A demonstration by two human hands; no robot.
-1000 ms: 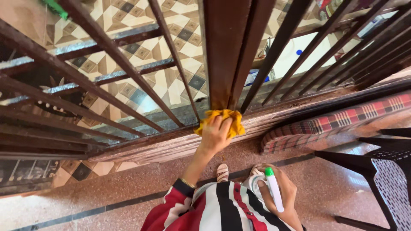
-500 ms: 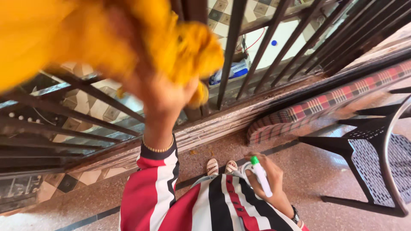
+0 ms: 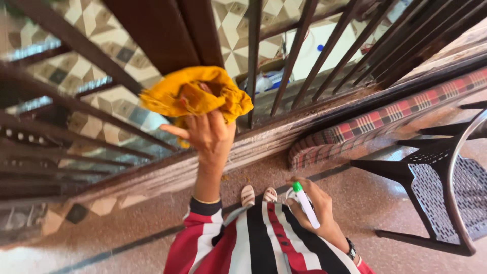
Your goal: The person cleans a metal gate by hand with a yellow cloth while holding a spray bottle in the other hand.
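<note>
My left hand (image 3: 205, 133) is raised in front of a dark brown metal grille (image 3: 299, 56) and grips a crumpled yellow cloth (image 3: 195, 94), pressed near a wide brown upright of the grille. My right hand (image 3: 312, 208) hangs low by my striped red, white and black garment and holds a white spray bottle with a green tip (image 3: 306, 203). My sandalled feet (image 3: 257, 195) show below, on the speckled floor.
A low brown ledge (image 3: 152, 172) runs under the grille. A red checked cushion (image 3: 385, 119) lies along it at right. A dark plastic chair (image 3: 446, 187) stands at the right edge. Patterned tiles lie beyond the bars.
My left hand lifted the yellow cloth from the ledge up close to the camera, then out to the grille's upright. My right hand has stayed low with the bottle.
</note>
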